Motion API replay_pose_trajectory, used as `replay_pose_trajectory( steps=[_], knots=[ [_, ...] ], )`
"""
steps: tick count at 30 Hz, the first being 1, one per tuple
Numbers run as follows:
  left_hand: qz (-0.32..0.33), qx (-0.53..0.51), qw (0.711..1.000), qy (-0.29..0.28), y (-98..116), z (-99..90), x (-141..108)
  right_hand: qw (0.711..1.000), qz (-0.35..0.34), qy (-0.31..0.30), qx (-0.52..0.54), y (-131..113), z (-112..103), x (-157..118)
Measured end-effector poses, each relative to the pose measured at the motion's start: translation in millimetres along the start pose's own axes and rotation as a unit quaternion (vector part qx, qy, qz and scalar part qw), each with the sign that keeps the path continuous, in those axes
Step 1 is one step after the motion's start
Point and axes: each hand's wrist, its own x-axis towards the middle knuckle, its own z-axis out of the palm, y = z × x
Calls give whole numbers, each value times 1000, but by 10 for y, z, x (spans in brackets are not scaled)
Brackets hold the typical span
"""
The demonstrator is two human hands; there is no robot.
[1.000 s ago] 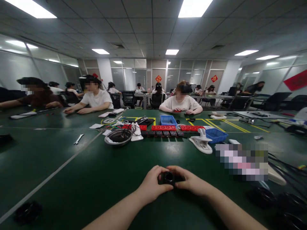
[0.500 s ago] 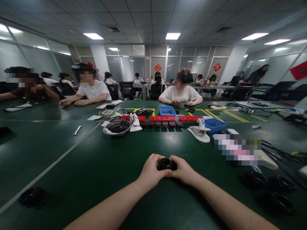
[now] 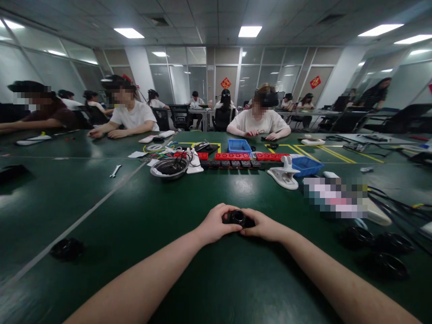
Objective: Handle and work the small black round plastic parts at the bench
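Note:
A black round part with a ring-shaped opening on top (image 3: 238,218) is held low over the green table (image 3: 189,288), in front of me. My left hand (image 3: 218,223) wraps round its left side, thumb in front and fingers behind. From the right, my right hand (image 3: 261,225) closes on the same part, its thumb near the left thumb. Whether the part rests on the table cannot be made out. Similar black round parts lie apart from my hands: one at the left (image 3: 66,249) and several at the right (image 3: 391,265).
Beyond my hands stand a metal bowl (image 3: 169,168), red and black power strips (image 3: 232,156), blue trays (image 3: 305,166) and a white clip stand (image 3: 284,173). A wrench (image 3: 115,171) lies left. Cables (image 3: 388,202) run at the right. People sit across the table.
The view has tilted down and turned slightly left, so the scene appears shifted. Both hands still hold the black part, and the right hand's fingers lie a little flatter over it.

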Motion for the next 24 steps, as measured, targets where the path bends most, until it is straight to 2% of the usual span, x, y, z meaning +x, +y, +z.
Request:
replay_pose_trajectory(
  steps=[3,12,18,24],
  knots=[
    [-1,-2,1000,3,10,5,-12,1000,-5,-21,21,-40,-57,-12],
    [-10,-5,1000,-1,24,22,-18,999,17,-22,-20,17,-76,-28],
    [6,-34,999,5,76,20,-12,999,23,-7,-28,4,-63,-21],
    [18,-14,1000,0,22,27,-2,1000,6,-15,9,3,-53,-15]
  ],
)
